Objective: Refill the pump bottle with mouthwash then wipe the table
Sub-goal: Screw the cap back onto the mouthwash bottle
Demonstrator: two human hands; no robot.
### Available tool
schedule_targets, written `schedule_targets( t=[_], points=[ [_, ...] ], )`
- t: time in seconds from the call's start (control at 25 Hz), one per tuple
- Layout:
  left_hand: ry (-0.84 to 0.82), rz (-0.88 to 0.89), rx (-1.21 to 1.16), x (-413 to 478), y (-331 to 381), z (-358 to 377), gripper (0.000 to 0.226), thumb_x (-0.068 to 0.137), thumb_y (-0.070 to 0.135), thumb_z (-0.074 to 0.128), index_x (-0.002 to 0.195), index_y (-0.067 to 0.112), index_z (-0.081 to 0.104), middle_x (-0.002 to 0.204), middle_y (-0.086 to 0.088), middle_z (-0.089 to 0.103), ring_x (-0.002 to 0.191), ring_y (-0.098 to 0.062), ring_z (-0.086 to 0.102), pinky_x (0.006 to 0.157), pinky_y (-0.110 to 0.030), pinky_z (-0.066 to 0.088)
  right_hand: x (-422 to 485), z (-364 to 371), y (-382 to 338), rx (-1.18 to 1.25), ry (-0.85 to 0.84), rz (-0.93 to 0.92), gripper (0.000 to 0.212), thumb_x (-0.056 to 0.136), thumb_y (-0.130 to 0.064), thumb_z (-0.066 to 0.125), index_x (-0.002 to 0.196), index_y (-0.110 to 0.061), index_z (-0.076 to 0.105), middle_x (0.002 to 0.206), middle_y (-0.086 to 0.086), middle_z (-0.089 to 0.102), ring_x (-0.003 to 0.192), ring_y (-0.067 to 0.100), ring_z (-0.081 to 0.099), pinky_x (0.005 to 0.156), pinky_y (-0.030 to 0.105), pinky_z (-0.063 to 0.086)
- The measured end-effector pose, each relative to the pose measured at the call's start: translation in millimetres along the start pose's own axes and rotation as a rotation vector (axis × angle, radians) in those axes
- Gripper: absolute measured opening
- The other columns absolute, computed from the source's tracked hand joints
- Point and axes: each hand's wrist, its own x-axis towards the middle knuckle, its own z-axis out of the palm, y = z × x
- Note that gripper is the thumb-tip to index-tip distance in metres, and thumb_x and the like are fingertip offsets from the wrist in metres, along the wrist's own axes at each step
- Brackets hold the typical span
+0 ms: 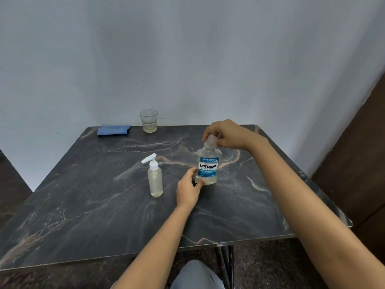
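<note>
A clear mouthwash bottle (208, 166) with a blue label stands upright on the dark marble table (87, 205), right of centre. My left hand (188, 189) grips its lower left side. My right hand (228, 134) comes from above, its fingers closed around the clear cap (210, 140). To the left stands the pump bottle (155, 181), upright, with a white pump head and a little pale liquid at its bottom. A folded blue cloth (113, 130) lies at the table's far left edge.
A drinking glass (148, 121) with some pale liquid stands at the far edge by the wall. The table's right edge runs close to a dark brown panel (354, 163). My knee (195, 276) shows below the near edge.
</note>
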Motion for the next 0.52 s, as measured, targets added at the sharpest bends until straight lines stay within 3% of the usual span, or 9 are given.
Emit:
schedule_targets(
  t=[0.08, 0.2, 0.32, 0.44, 0.52],
  points=[
    [0.026, 0.009, 0.009, -2, 1, 0, 0.039, 0.09, 0.021, 0.066, 0.127, 0.025, 0.057, 0.125, 0.006, 0.064, 0.116, -0.013, 0.057, 0.091, -0.026, 0.044, 0, 0, 2, -0.01, -0.022, 0.019, 0.031, 0.082, -0.005, 0.063, 0.107, -0.021, 0.069, 0.104, -0.003, 0.062, 0.091, 0.013, 0.058, 0.077, 0.027, 0.051],
    [0.047, 0.033, 0.026, -4, 1, 0, 0.035, 0.091, 0.02, 0.064, 0.125, 0.024, 0.058, 0.122, 0.006, 0.065, 0.113, -0.012, 0.059, 0.089, -0.025, 0.045, 5, 2, 0, -0.04, -0.04, 0.104, 0.023, 0.08, -0.031, 0.068, 0.096, -0.015, 0.067, 0.081, -0.004, 0.059, 0.074, 0.014, 0.054, 0.058, 0.022, 0.04],
    [0.045, 0.03, 0.054, -6, 2, 0, 0.035, 0.092, 0.022, 0.062, 0.127, 0.023, 0.058, 0.124, 0.005, 0.065, 0.115, -0.013, 0.059, 0.095, -0.032, 0.048, 13, 7, -3, -0.267, -0.017, 0.194, 0.051, 0.08, -0.06, 0.057, 0.077, -0.009, 0.058, 0.068, -0.001, 0.055, 0.06, 0.015, 0.049, 0.052, 0.026, 0.034],
    [0.026, 0.029, 0.079, -5, 2, -1, 0.037, 0.093, 0.022, 0.062, 0.13, 0.023, 0.055, 0.126, 0.004, 0.064, 0.115, -0.014, 0.059, 0.096, -0.032, 0.048, 11, -3, 4, -0.165, -0.155, 0.093, 0.036, 0.087, -0.051, 0.054, 0.103, -0.019, 0.06, 0.085, 0.0, 0.061, 0.075, 0.014, 0.056, 0.063, 0.028, 0.043],
    [0.009, 0.034, 0.114, -5, 2, -1, 0.039, 0.094, 0.023, 0.061, 0.131, 0.024, 0.053, 0.127, 0.004, 0.064, 0.116, -0.015, 0.059, 0.097, -0.033, 0.047, 8, -12, 8, -0.104, -0.224, -0.002, 0.025, 0.087, -0.036, 0.058, 0.11, -0.026, 0.06, 0.082, -0.007, 0.059, 0.074, 0.01, 0.054, 0.066, 0.025, 0.042]
  ],
)
